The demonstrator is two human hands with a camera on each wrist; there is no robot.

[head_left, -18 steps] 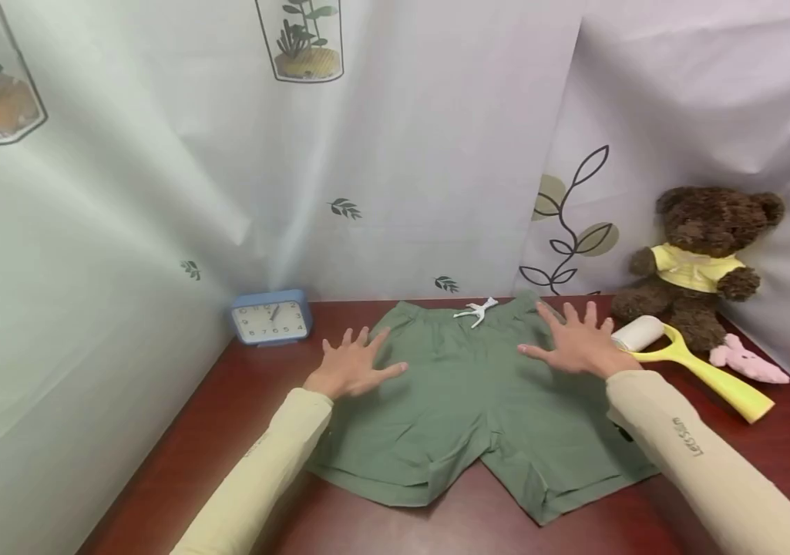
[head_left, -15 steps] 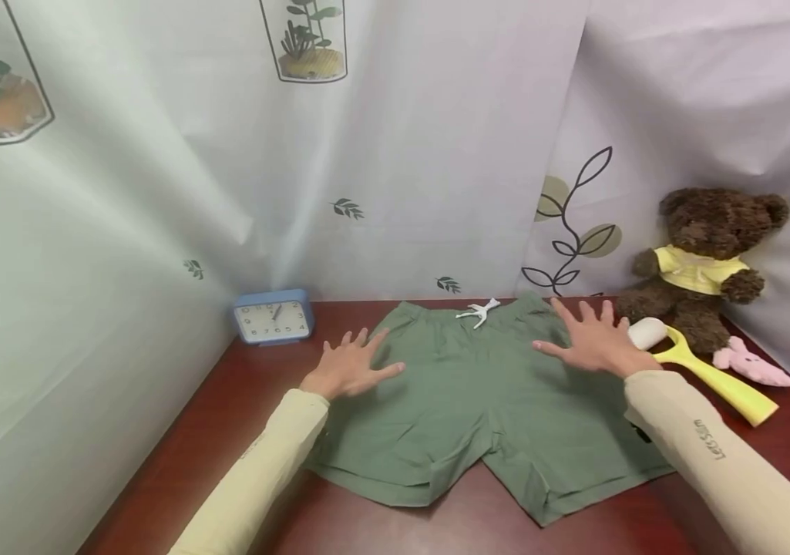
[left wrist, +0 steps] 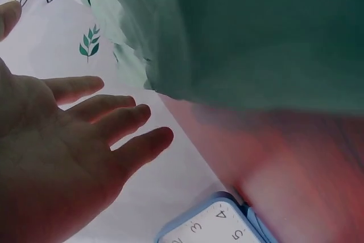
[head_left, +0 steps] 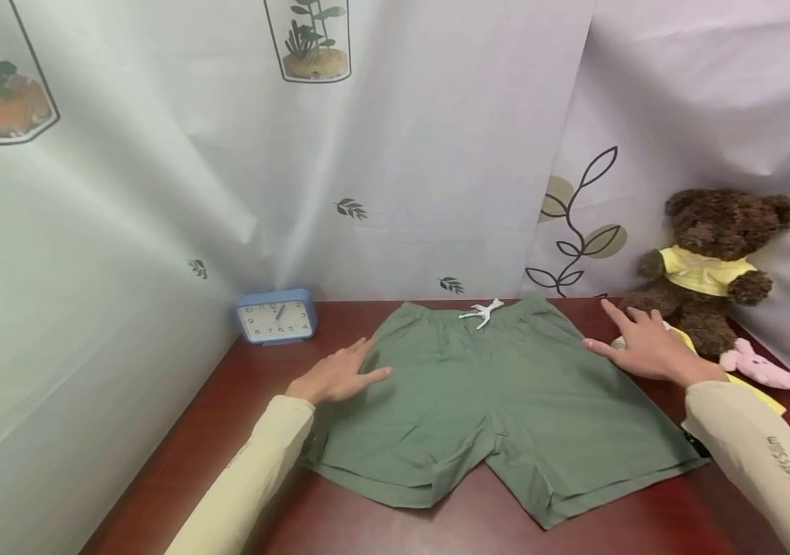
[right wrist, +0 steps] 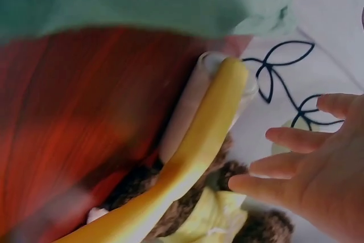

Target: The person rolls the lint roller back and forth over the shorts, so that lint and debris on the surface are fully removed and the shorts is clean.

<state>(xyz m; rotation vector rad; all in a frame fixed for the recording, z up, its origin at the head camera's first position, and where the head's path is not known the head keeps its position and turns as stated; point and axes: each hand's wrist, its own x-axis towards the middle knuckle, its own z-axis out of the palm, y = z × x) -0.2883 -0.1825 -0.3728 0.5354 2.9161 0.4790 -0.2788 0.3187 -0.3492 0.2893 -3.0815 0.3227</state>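
Green shorts (head_left: pixel 464 385) with a white drawstring (head_left: pixel 483 313) lie spread out on the dark red table, waistband toward the back wall. My left hand (head_left: pixel 339 376) hovers by their left edge, fingers straight and thumb out to the side. In the left wrist view this left hand (left wrist: pixel 74 135) holds nothing. Past the right edge of the shorts is my right hand (head_left: pixel 651 347), fingers extended, in front of the lint roller. The right wrist view has the right hand (right wrist: pixel 318 163) apart from the yellow-handled lint roller (right wrist: pixel 193 146), with nothing in its grasp.
A blue clock (head_left: pixel 277 316) stands at the back left. In the back right corner sits a brown teddy bear (head_left: pixel 714 254) in a yellow shirt, with a pink plush toy (head_left: pixel 758 364) beside it. Printed white sheeting (head_left: pixel 422 154) walls the table behind and at the sides.
My right hand has moved right, off the shorts and over toward the lint roller. My left hand has shifted slightly left, its fingers closer together. The shorts lie as before.
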